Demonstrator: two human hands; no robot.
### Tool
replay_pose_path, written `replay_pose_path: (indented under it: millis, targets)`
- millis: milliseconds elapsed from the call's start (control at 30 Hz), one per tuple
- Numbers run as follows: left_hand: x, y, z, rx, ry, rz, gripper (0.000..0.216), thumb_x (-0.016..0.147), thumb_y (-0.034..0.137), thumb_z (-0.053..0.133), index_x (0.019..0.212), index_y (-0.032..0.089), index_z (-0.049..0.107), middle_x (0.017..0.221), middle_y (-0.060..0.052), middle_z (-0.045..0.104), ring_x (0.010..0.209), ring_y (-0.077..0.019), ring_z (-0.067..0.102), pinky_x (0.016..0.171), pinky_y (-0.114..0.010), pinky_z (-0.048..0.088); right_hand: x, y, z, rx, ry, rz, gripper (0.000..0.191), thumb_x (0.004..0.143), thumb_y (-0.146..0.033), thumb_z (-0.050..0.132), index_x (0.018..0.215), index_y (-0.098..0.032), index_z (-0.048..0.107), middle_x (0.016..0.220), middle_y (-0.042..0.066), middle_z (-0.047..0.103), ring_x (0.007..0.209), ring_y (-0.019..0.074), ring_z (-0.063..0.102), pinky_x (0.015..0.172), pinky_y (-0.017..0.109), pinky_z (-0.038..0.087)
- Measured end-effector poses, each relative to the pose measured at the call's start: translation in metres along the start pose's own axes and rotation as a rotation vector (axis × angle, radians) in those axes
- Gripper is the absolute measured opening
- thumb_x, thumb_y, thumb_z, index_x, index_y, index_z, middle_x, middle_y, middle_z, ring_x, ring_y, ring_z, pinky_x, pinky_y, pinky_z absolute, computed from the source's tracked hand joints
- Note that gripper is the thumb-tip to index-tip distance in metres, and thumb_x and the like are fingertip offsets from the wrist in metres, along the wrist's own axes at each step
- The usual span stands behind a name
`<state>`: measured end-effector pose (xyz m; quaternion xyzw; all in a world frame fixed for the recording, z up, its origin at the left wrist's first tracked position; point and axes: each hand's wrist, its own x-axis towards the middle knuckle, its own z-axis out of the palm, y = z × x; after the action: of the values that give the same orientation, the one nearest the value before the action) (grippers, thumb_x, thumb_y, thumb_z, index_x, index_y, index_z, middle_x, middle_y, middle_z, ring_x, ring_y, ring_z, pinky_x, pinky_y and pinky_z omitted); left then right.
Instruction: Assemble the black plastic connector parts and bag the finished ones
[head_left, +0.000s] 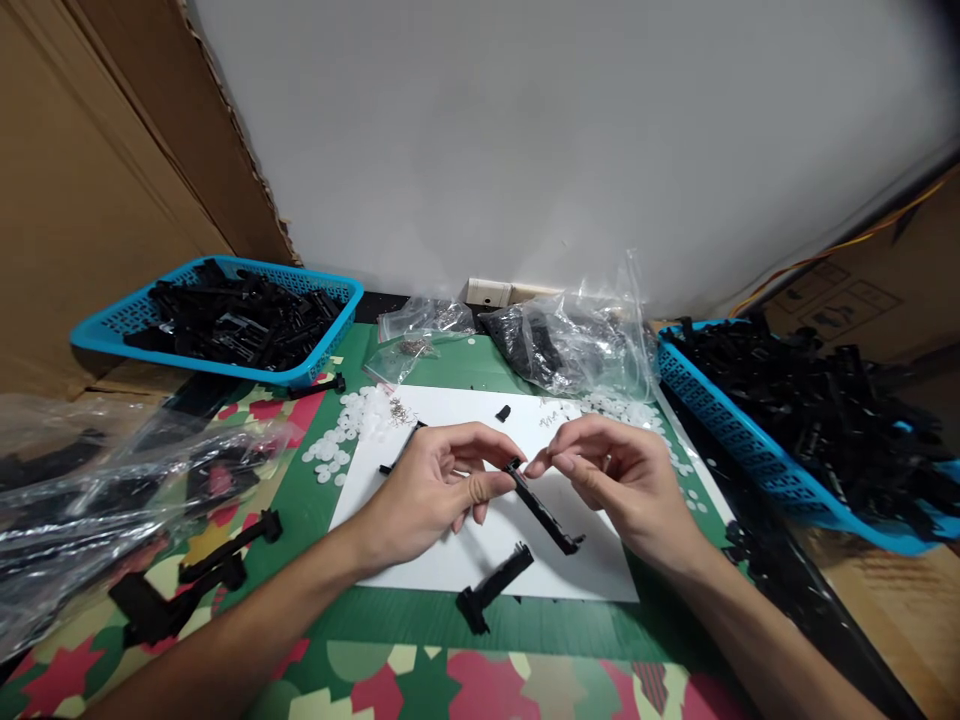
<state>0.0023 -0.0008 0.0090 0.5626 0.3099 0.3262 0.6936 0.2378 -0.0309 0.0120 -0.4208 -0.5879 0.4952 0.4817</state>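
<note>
Over the white sheet (450, 405), my left hand (442, 480) pinches one end of a long, narrow black plastic part (546, 515) between thumb and forefinger. My right hand (622, 475) is beside that same end, thumb and forefinger pressed together; anything between them is too small to make out. Another black plastic part (495, 588) lies across the sheet's front edge. A small black piece (503, 412) rests near the sheet's back edge. Tiny metal pieces (401, 411) are heaped at the back left of the sheet, and thin metal bits (550, 420) lie behind my right hand.
White discs (330, 450) are scattered on both sides. Blue baskets of black parts stand left (322, 365) and right (750, 445). Clear bags (570, 340) lie at the back, with plastic wrapping (135, 490) at left. More black parts (180, 600) sit front left.
</note>
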Motion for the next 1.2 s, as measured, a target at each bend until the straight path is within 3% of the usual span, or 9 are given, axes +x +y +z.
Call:
replay_pose_path:
  millis: [133,200,267,500,767,933,1200]
  targets:
    - [0.001,-0.002,-0.002,-0.024,-0.01,-0.004,0.033,0.092,0.043,0.08,0.112,0.018,0.076,0.094,-0.008,0.074,0.056,-0.0073,0.057,0.041,-0.015,0.042,0.002,-0.001,-0.001,-0.041,0.025,-0.051,0.004,0.094,-0.027,0.079,0.092,-0.025,0.08,0.089,0.007,0.08,0.062,0.0152,0.064,0.066,0.032,0.057]
    - [0.001,-0.001,-0.002,-0.046,-0.014,-0.004,0.033,0.092,0.044,0.079,0.112,0.018,0.075,0.094,-0.007,0.073,0.055,-0.0068,0.057,0.041,-0.015,0.042,0.002,-0.002,-0.001,-0.085,0.029,-0.103,0.005,0.091,-0.027,0.082,0.086,-0.025,0.083,0.093,0.009,0.078,0.084,0.0221,0.071,0.074,0.035,0.058]
    - [0.001,-0.001,-0.002,-0.066,-0.021,-0.012,0.034,0.091,0.044,0.08,0.112,0.018,0.075,0.093,-0.007,0.072,0.055,-0.0066,0.056,0.041,-0.015,0.041,0.002,-0.004,0.0,-0.102,0.024,-0.132,0.005,0.088,-0.026,0.084,0.084,-0.026,0.084,0.092,0.009,0.076,0.091,0.0239,0.07,0.074,0.035,0.057]
    - [0.0,-0.003,0.001,-0.132,-0.101,-0.062,0.036,0.09,0.043,0.082,0.112,0.016,0.072,0.082,-0.002,0.065,0.05,-0.0046,0.052,0.039,-0.014,0.037,-0.004,-0.009,0.007,-0.096,0.013,-0.093,0.002,0.086,-0.023,0.085,0.087,-0.023,0.083,0.08,0.007,0.078,0.063,0.0167,0.064,0.05,0.028,0.041]
    - [0.002,-0.008,0.003,-0.237,-0.165,-0.044,0.029,0.093,0.034,0.081,0.107,0.015,0.065,0.077,0.001,0.063,0.046,-0.0009,0.046,0.042,-0.012,0.033,-0.003,-0.017,0.012,-0.143,0.018,-0.186,0.006,0.083,-0.019,0.087,0.087,-0.023,0.087,0.081,0.003,0.062,0.056,0.0081,0.048,0.045,0.024,0.028]
    - [0.002,-0.01,0.002,-0.234,-0.159,-0.041,0.025,0.093,0.03,0.081,0.107,0.015,0.066,0.078,0.002,0.063,0.047,-0.0003,0.045,0.044,-0.011,0.035,-0.008,-0.016,0.016,-0.198,0.042,-0.23,0.014,0.085,-0.013,0.085,0.094,-0.024,0.087,0.08,0.001,0.063,0.054,0.0065,0.042,0.044,0.025,0.025]
    - [0.003,-0.01,0.006,-0.254,-0.161,-0.049,0.023,0.093,0.029,0.08,0.105,0.016,0.066,0.075,0.004,0.062,0.046,-0.0001,0.045,0.042,-0.011,0.036,-0.009,-0.013,0.018,-0.181,0.075,-0.267,0.016,0.084,-0.013,0.085,0.092,-0.026,0.088,0.078,0.002,0.064,0.063,0.011,0.056,0.048,0.025,0.033]
